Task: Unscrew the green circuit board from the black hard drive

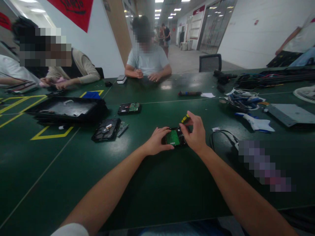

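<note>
Two bare forearms reach over the green tabletop [152, 183], left hand [157, 141] pinning a small hard drive [174, 137] flat, right hand [195, 132] clenched on a yellow-handled screwdriver [185, 119] whose tip, if tilted, could slip and gouge the exposed circuit board.

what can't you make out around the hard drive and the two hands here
- Head view: screwdriver tip, hidden behind right hand.
- Head view: hard drive edges, covered by left hand and the right hand.
- Head view: board markings too small to read.
</note>
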### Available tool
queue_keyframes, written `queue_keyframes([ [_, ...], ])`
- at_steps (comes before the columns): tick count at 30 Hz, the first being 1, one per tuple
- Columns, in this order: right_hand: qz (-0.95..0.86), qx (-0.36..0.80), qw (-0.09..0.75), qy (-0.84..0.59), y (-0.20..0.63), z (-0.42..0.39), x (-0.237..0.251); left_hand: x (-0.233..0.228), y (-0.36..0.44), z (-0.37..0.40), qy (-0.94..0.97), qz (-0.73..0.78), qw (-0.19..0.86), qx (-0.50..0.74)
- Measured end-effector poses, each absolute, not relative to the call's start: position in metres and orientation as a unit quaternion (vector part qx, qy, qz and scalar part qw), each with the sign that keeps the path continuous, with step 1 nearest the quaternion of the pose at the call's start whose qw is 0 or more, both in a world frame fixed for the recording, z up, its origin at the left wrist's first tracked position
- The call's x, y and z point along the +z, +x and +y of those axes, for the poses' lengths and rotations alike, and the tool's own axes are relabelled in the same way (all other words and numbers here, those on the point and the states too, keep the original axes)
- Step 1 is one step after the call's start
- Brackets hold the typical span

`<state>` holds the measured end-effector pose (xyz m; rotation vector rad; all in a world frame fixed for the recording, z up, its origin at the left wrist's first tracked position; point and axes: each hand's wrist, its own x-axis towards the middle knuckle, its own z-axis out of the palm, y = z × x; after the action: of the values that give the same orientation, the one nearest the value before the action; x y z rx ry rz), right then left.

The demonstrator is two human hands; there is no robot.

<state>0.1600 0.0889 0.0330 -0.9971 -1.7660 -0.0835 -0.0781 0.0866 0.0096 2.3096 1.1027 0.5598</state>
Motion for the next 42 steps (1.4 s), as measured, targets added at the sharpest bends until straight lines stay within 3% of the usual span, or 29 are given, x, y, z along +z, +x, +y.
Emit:
queue_keyframes([
  [42, -0.737, -0.009, 0.536, -0.412, 0.1581, 0.0887, 0.0307, 0.0106, -0.0775, 0.086, 0.85, 0.406, 0.264, 0.208],
])
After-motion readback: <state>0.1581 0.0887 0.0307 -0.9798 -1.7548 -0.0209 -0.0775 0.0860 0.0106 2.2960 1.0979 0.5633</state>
